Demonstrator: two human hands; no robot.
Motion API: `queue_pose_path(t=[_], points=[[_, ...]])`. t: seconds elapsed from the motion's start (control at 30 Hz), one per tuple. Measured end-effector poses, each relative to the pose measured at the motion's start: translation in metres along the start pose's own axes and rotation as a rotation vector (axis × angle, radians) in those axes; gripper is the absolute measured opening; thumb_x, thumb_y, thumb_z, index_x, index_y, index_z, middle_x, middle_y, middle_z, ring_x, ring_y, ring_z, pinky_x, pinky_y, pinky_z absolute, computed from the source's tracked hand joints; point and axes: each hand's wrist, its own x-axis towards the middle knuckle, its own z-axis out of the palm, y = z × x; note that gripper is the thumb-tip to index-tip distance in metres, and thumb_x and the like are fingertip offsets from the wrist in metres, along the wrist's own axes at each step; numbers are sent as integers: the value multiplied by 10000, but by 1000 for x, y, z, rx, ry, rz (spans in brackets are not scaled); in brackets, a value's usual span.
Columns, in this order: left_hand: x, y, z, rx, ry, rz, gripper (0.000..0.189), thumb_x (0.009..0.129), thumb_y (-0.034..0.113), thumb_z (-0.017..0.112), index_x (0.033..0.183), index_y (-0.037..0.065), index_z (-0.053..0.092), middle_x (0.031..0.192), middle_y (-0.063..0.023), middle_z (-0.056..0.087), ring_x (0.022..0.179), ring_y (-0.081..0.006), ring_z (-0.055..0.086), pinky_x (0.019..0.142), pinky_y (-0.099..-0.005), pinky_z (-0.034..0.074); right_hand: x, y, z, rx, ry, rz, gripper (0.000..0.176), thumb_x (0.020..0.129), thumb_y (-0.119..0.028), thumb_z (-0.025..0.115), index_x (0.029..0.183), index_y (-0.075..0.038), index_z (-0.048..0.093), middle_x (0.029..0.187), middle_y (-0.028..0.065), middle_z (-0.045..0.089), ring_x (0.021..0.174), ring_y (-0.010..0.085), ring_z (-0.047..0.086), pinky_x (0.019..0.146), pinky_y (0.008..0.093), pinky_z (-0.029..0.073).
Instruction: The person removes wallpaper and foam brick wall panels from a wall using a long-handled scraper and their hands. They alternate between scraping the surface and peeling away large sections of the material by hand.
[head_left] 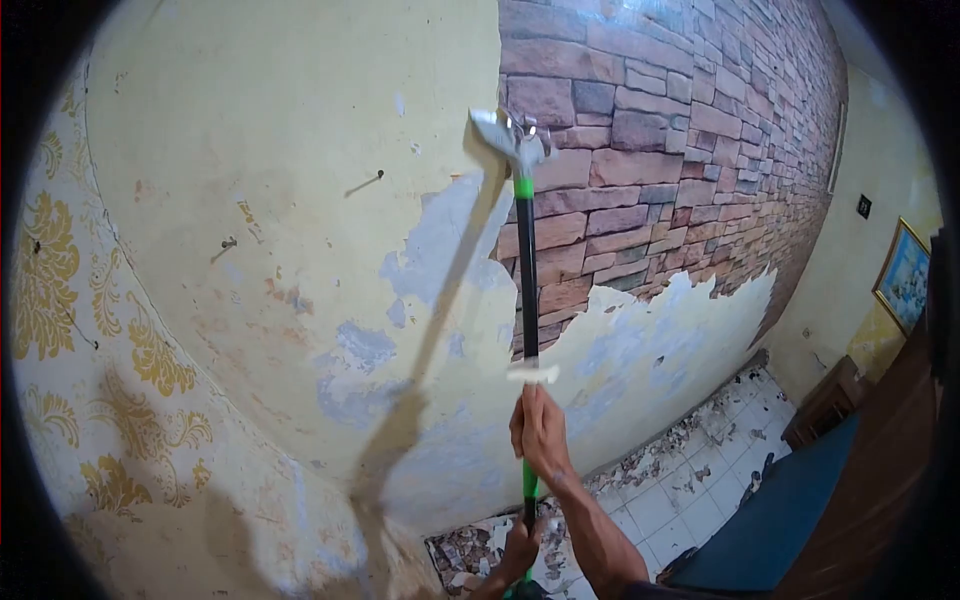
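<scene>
A long-handled scraper with a black and green pole is held up against the wall. Its metal scraper head overlaps the torn left edge of the brick-pattern wallpaper. My right hand is wrapped round the pole just below a white crosspiece. Lower down, at the bottom of the view, my left hand grips the same pole. Left of the head the wall is yellowish, with patches of exposed grey-blue.
Nails stick out of the wall. Torn paper scraps litter the white tiled floor along its base. Gold-patterned wallpaper covers the left wall. At right are a framed picture, a brown wooden piece and a blue surface.
</scene>
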Motion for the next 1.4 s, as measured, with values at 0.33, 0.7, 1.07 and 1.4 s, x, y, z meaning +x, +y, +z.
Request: queue_pose_path(t=[0.33, 0.7, 1.07, 1.4], points=[[4, 46, 12, -145, -21, 147, 452, 1036, 373, 668, 794, -6, 624, 597, -82, 572, 536, -165, 520, 535, -384, 426, -3, -23, -10, -53, 31, 42, 596, 1105, -571, 428, 766, -83, 485, 567, -11, 447, 439, 99, 465, 403, 281, 376], [31, 42, 23, -55, -2, 175, 533, 1014, 415, 701, 727, -31, 655, 534, -117, 522, 537, -138, 508, 512, -424, 418, 15, -42, -21, -16, 43, 19, 535, 1123, -527, 415, 823, -92, 494, 582, -17, 455, 426, 90, 447, 387, 280, 364], [16, 47, 49, -114, 174, 343, 550, 1033, 432, 656, 745, -35, 629, 564, -67, 550, 580, -148, 567, 544, -419, 436, 15, -60, -22, -92, 60, -81, 584, 1127, -538, 374, 778, -86, 494, 497, 4, 438, 345, 108, 426, 336, 288, 334], [28, 89, 48, -49, -15, -20, 586, 1001, 524, 670, 818, -31, 716, 630, -215, 628, 632, -243, 669, 640, -457, 501, 37, -97, -24, -125, 71, -177, 598, 1112, -580, 389, 779, -92, 481, 524, 6, 456, 362, 107, 417, 350, 284, 325]])
